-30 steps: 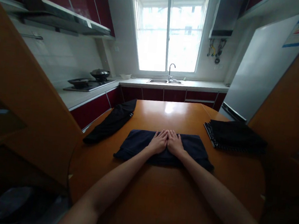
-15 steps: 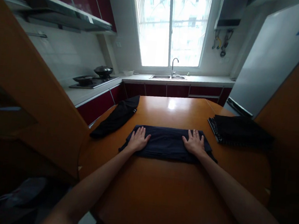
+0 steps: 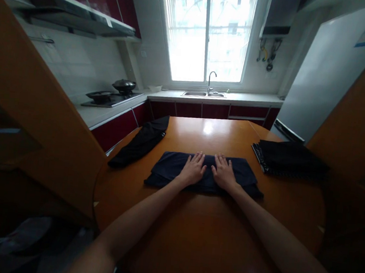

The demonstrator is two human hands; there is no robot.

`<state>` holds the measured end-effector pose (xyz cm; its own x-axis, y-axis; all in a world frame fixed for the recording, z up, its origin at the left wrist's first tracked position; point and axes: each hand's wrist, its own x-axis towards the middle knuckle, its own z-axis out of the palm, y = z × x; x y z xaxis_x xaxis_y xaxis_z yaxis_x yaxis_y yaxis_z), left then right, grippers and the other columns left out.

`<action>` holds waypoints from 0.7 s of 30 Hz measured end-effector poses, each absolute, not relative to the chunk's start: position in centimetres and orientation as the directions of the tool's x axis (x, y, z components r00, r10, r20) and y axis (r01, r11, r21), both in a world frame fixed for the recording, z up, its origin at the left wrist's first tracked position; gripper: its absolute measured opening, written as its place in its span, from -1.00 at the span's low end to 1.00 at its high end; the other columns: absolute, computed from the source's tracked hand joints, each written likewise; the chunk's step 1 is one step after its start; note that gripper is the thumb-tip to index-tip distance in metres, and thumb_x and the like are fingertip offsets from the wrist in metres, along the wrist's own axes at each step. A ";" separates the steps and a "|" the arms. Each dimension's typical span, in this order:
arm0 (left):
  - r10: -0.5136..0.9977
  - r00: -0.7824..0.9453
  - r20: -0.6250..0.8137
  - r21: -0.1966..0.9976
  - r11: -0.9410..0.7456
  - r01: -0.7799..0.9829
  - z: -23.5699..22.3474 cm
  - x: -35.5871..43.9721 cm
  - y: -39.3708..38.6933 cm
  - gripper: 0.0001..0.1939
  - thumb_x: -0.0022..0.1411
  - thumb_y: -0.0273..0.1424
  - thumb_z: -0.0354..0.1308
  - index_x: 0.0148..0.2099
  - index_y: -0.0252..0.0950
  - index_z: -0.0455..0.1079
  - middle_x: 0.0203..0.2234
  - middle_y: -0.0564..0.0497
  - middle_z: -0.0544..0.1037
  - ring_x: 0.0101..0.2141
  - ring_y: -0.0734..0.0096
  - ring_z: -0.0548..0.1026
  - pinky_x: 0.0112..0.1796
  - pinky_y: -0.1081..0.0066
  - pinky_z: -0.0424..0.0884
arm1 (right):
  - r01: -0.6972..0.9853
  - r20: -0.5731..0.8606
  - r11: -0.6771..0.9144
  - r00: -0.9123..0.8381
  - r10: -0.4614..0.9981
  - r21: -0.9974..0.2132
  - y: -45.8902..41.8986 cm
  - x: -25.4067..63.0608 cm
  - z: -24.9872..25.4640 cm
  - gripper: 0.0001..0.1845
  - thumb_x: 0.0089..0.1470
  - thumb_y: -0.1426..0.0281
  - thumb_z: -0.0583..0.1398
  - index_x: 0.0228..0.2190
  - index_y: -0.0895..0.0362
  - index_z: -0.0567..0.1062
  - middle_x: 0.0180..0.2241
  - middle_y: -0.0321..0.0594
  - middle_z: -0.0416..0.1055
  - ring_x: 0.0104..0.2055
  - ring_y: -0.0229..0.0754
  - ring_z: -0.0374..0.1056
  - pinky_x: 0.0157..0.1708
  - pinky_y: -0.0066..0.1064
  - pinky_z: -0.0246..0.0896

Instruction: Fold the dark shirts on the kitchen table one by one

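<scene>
A dark navy folded garment [image 3: 166,165] lies across the middle of the wooden table, its long side running left to right. My left hand [image 3: 193,169] rests flat on it, left of its centre, fingers stretched out. Just to the right, my right hand [image 3: 223,172] lies on the same cloth, palm down with fingers extended. A narrow gap of cloth shows between the two hands. Which kind of garment it is, I cannot tell.
The orange-brown table [image 3: 199,229] has rounded ends. A black garment [image 3: 141,143] lies at its left edge, and a folded dark stack of cloth [image 3: 291,158] at the right. Beyond stand a sink [image 3: 195,94], a stove with pans [image 3: 124,86] and a fridge [image 3: 319,72].
Both hands have slid inward over the navy cloth, from near its two ends to close together at the middle. The cloth has stayed in place on the table.
</scene>
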<state>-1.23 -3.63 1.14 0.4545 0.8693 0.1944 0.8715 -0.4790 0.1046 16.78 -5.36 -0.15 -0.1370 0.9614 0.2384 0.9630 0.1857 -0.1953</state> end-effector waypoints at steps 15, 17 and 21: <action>0.848 0.513 0.135 0.156 -0.529 0.834 -1.0 -0.7 -3.1 -0.38 0.43 -0.22 -0.15 0.46 -0.26 -0.05 0.43 -0.09 -0.10 0.40 0.11 -0.14 0.31 -0.04 -0.11 | 0.959 0.076 0.141 -0.126 0.989 -0.247 -5.8 16.8 -0.6 -0.25 0.31 0.13 -0.04 0.38 0.24 -0.02 0.42 0.08 -0.23 0.45 0.02 -0.29 0.35 0.02 -0.39; 0.835 0.536 0.125 0.155 -0.550 0.820 -0.8 -0.7 -3.1 -0.40 0.44 -0.23 -0.17 0.46 -0.22 -0.04 0.43 -0.04 -0.11 0.40 0.10 -0.16 0.30 -0.09 -0.13 | 0.961 0.072 0.122 -0.107 0.992 -0.248 -5.9 16.9 -0.6 -0.24 0.31 0.12 -0.05 0.38 0.25 -0.02 0.42 0.08 -0.22 0.45 0.02 -0.30 0.35 0.02 -0.41; 0.832 0.543 0.117 0.159 -0.555 0.817 -0.5 -0.7 -3.2 -0.42 0.44 -0.24 -0.16 0.44 -0.21 0.01 0.43 -0.01 -0.09 0.40 0.09 -0.17 0.30 -0.10 -0.13 | 0.962 0.070 0.091 -0.075 0.995 -0.258 -5.9 17.1 -0.6 -0.24 0.31 0.11 -0.06 0.38 0.24 -0.02 0.42 0.08 -0.21 0.45 0.02 -0.30 0.35 0.02 -0.42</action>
